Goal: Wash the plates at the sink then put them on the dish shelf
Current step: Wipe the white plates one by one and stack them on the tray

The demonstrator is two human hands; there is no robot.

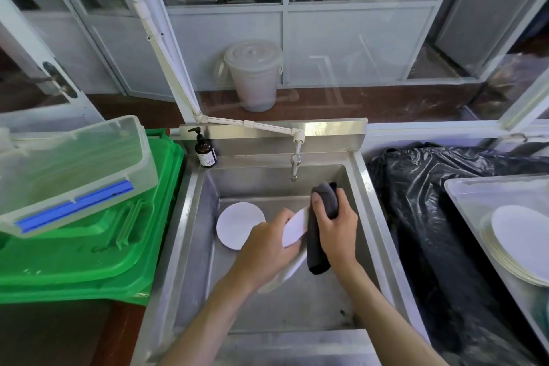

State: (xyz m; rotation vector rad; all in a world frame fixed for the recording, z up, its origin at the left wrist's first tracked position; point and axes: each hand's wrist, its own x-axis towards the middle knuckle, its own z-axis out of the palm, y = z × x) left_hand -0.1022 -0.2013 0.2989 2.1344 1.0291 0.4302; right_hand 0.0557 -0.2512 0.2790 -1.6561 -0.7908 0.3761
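Note:
Over the steel sink (190, 235), my left hand (264, 249) grips a white plate (295, 230) held on edge and tilted. My right hand (335, 226) grips a dark grey cloth (316, 246) pressed against the plate's right face; the cloth hangs down below the hand. A second white plate (234, 224) lies flat on the sink floor to the left. A stack of white plates (517, 244) sits in a clear tray (463, 202) at the right edge.
The tap (295, 162) hangs over the back of the sink, with a brown soap pump bottle (205, 150) at its back left corner. Green plastic lids (89, 252) and a clear tub (68, 172) lie left. A black bin bag (430, 217) sits right.

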